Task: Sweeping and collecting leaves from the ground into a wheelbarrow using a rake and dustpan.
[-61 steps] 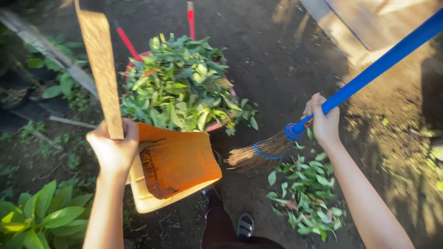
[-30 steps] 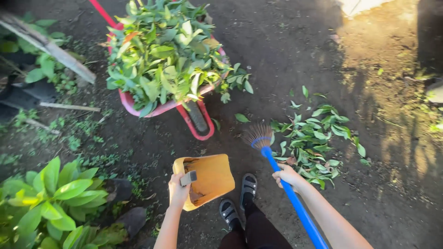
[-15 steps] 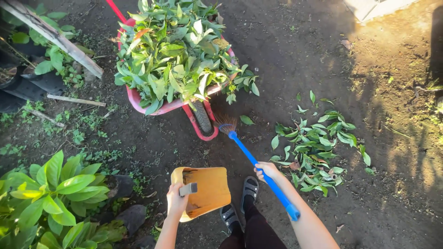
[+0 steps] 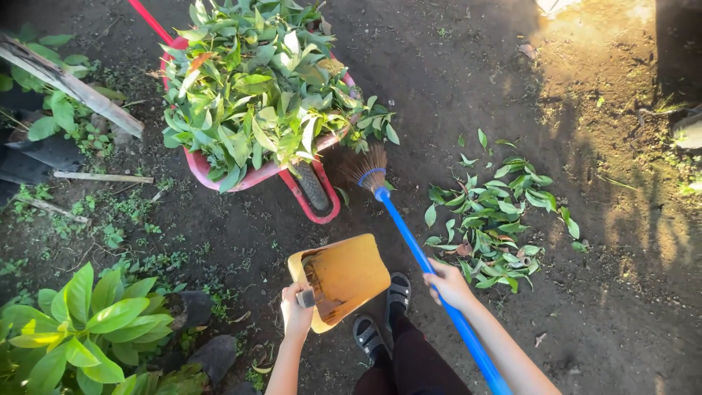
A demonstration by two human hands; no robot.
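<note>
The left hand (image 4: 296,301) is gripping the short handle of a yellow-orange dustpan (image 4: 344,276) at lower centre, tilted, with dark dirt stuck inside. The right hand (image 4: 450,285) is wrapping around the blue shaft of a broom (image 4: 409,238) whose brown bristles are fanning out right beside the front wheel of the red wheelbarrow (image 4: 311,194), which is overflowing with green leaves at the upper left. A loose leaf pile (image 4: 490,216) is lying on dark soil right of centre, just beside the broom shaft. Sandalled feet (image 4: 380,314) are standing beside the dustpan. Bare soil is stretching open toward the upper right; a leafy plant (image 4: 80,329) is crowding the lower left.
</note>
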